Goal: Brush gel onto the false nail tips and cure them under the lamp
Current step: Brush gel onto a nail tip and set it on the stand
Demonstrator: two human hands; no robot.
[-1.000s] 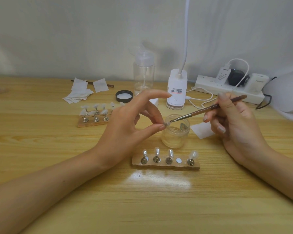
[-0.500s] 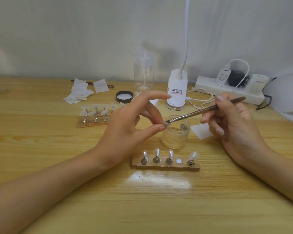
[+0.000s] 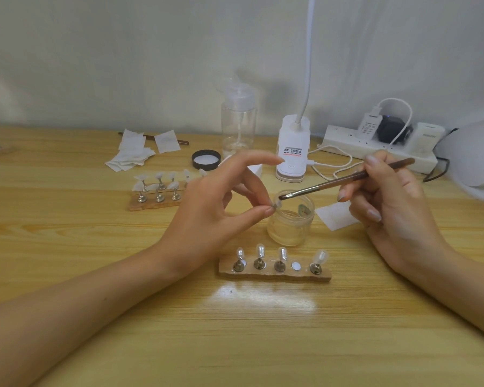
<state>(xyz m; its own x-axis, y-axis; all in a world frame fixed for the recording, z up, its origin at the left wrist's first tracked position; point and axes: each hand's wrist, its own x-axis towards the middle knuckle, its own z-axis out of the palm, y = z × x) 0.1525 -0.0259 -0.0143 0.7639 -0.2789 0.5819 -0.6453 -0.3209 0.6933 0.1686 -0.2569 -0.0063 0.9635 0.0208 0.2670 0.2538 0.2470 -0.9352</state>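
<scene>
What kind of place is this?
Probably a home nail-art desk: a wooden strip of clear false nail tips on metal stands, a white gooseneck lamp, and a white power strip.

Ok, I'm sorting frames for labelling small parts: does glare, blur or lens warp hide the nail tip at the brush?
Head view: glare sits on the light wooden table before the near wooden nail stand. Head view: the small clear nail tip pinched in the left hand, at the brown-handled brush, is soft, barely resolved. Head view: mild wide-angle bowing curves the table's far edge.
</scene>
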